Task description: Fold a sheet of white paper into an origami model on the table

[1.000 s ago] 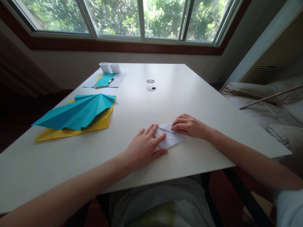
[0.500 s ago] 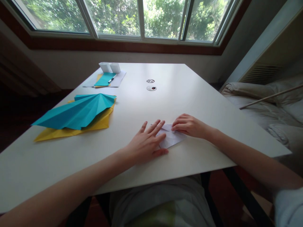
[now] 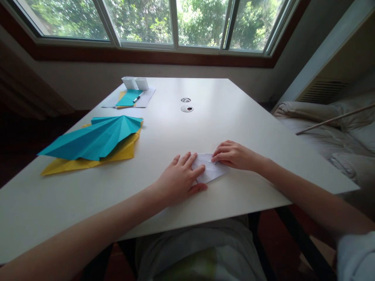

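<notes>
A small folded sheet of white paper (image 3: 209,170) lies on the table close to its front edge. My left hand (image 3: 182,176) rests flat on the paper's left side, fingers outstretched and a little apart. From the right, my right hand (image 3: 233,156) has its fingers closed together at the paper's upper right edge, pinching a flap there. The fingertips of the right hand partly hide the fold, and the left palm covers the paper's left end.
Pleated blue paper (image 3: 101,136) and yellow paper (image 3: 125,150) lie to the left. Farther back are blue sheets (image 3: 128,98), a pen (image 3: 137,97) and white folded boxes (image 3: 141,83). Two round inserts (image 3: 186,109) sit in the white tabletop (image 3: 234,113).
The fingers of my left hand have drawn back slightly and bent, showing more of the paper's upper left part. My right hand has barely moved.
</notes>
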Demonstrator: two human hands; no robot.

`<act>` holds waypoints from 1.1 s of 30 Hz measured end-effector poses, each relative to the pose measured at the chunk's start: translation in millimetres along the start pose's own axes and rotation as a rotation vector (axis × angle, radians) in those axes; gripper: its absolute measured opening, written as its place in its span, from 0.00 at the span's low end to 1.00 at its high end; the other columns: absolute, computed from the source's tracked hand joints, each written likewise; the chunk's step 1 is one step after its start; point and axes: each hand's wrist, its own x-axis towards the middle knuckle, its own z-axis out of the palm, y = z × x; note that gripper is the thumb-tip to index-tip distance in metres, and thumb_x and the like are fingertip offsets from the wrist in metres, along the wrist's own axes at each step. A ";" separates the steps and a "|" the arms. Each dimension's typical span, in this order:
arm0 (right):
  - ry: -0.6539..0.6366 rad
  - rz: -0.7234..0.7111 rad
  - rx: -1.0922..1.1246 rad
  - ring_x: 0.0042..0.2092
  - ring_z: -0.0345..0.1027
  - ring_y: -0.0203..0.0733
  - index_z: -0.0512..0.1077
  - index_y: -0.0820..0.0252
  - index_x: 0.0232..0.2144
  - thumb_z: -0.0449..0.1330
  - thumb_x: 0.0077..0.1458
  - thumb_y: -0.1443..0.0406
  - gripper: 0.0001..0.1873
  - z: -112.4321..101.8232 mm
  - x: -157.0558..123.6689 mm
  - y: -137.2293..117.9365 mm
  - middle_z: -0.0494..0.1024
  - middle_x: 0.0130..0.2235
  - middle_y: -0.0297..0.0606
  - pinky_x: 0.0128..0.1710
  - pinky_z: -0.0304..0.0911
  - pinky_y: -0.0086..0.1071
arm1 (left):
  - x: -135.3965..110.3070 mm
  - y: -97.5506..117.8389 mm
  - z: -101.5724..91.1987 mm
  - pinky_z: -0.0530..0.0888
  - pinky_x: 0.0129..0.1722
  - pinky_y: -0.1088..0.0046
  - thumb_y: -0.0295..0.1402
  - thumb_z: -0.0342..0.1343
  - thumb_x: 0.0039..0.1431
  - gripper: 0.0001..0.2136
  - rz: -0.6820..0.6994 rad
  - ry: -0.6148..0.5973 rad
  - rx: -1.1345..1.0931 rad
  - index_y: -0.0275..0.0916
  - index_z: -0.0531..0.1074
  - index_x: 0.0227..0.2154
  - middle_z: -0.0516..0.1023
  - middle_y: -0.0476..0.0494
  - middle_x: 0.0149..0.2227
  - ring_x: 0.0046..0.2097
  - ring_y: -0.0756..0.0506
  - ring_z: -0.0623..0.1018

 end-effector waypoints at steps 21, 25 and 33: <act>-0.005 0.010 0.029 0.41 0.66 0.38 0.73 0.60 0.37 0.50 0.59 0.69 0.11 1.8 -0.4 1.4 0.76 0.39 0.39 0.42 0.57 0.34 | -6.3 11.8 -8.0 0.65 0.45 0.56 0.52 0.41 0.58 0.24 -0.143 0.046 0.108 0.49 0.62 0.54 0.62 0.29 0.50 0.51 0.33 0.65; -0.004 0.004 0.029 0.41 0.66 0.38 0.73 0.60 0.37 0.50 0.59 0.69 0.12 1.5 -0.6 1.2 0.76 0.39 0.40 0.43 0.57 0.34 | -4.9 8.5 -6.2 0.64 0.46 0.54 0.54 0.44 0.56 0.25 -0.151 0.054 0.064 0.50 0.63 0.53 0.59 0.29 0.53 0.54 0.31 0.62; 0.004 0.010 0.038 0.42 0.66 0.38 0.73 0.60 0.38 0.50 0.59 0.69 0.11 1.9 -0.9 1.1 0.76 0.39 0.39 0.43 0.57 0.34 | -5.7 6.5 -4.5 0.61 0.49 0.51 0.54 0.43 0.56 0.25 -0.136 0.060 0.037 0.50 0.63 0.53 0.57 0.29 0.56 0.57 0.30 0.59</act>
